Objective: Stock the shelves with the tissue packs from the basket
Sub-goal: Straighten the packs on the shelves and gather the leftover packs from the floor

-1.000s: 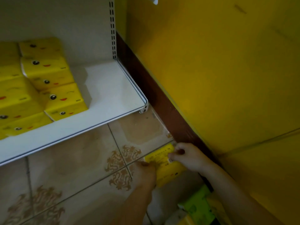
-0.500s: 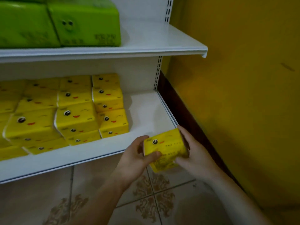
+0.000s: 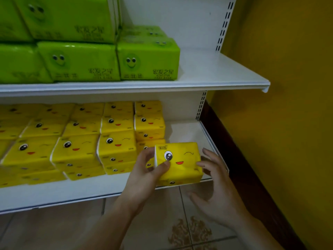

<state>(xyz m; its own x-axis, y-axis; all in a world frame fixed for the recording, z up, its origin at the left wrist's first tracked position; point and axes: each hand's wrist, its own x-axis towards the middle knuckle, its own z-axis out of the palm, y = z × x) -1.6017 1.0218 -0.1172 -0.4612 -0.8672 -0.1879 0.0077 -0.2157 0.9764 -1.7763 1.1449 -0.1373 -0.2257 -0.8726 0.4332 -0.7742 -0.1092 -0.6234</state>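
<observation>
Pack: yellow tissue pack (image 3: 178, 162) at lower shelf (image 3: 81, 193) edge
Left hand (image 3: 144, 175): grips its left end
Right hand (image 3: 215, 186): fingers spread, touching its right end

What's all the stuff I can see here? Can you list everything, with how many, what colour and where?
held tissue pack: one, yellow with a winking face, at the right front of the lower shelf
stacked yellow tissue packs: many, too overlapped to count, yellow, filling the lower shelf's left and middle
green tissue packs: at least five, green, stacked on the upper shelf
lower shelf: one, white, bare patch at right
upper shelf: one, white, above
wall: yellow, at right, with a dark baseboard
floor: patterned beige tiles, below
left hand: grips the held pack's left end
right hand: fingers spread, touching its right end
</observation>
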